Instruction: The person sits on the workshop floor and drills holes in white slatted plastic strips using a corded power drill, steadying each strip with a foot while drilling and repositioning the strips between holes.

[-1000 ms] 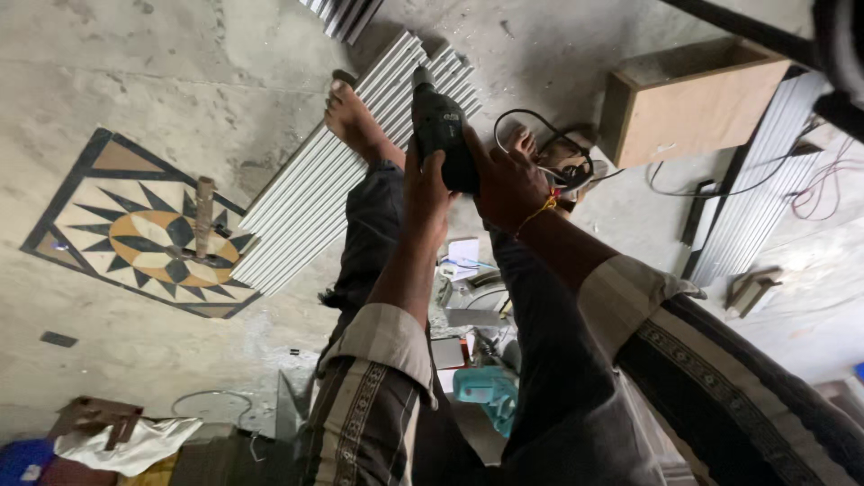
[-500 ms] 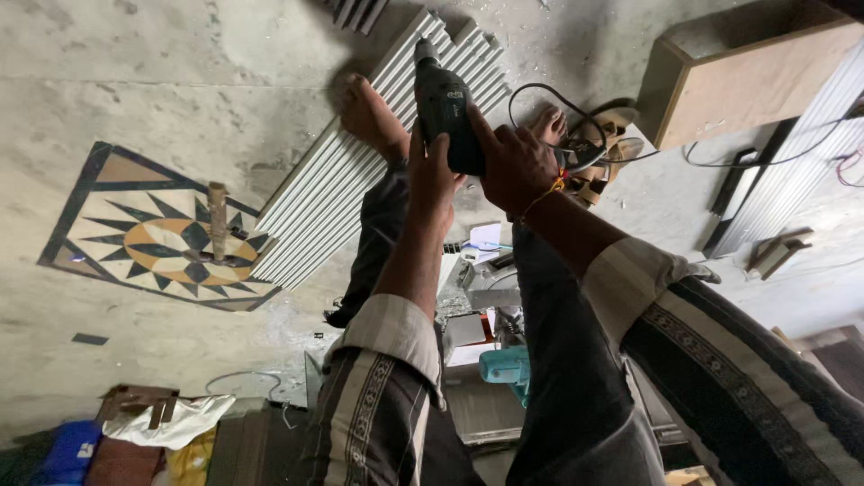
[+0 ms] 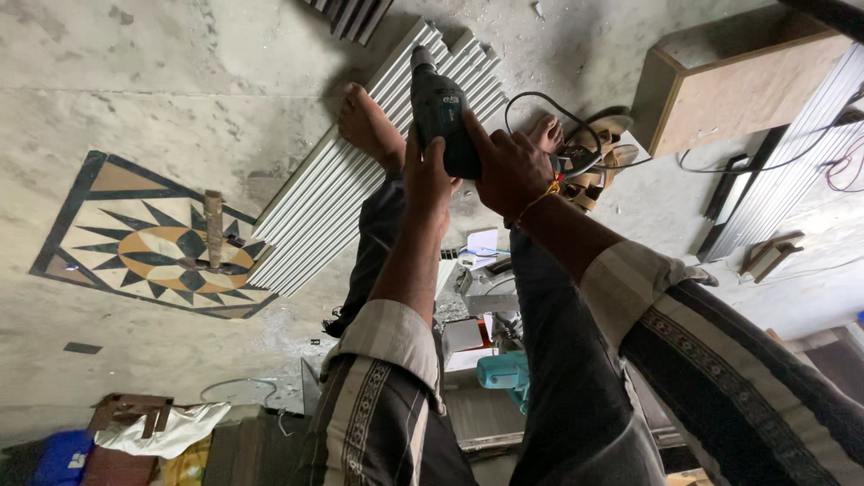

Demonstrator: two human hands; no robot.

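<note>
Two hands are wrapped around a dark power drill (image 3: 443, 112), held out over the concrete floor (image 3: 180, 72) with both forearms extended and striped sleeves rolled back. The left hand (image 3: 427, 180) is clamped on the drill's rear from below, fingers curled shut; the right hand (image 3: 508, 166) is closed on its side, a yellow thread at the wrist. The drill's nose is pointed at a ribbed white panel (image 3: 333, 202), on which a bare foot (image 3: 369, 126) is planted. A star-patterned floor inlay (image 3: 153, 243) is seen well apart.

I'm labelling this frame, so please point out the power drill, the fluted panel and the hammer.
power drill (image 3: 443, 117): head view, on its dark body.
fluted panel (image 3: 324, 211): head view, on its ribbed face.
hammer (image 3: 213, 229): head view, on its wooden handle.
</note>
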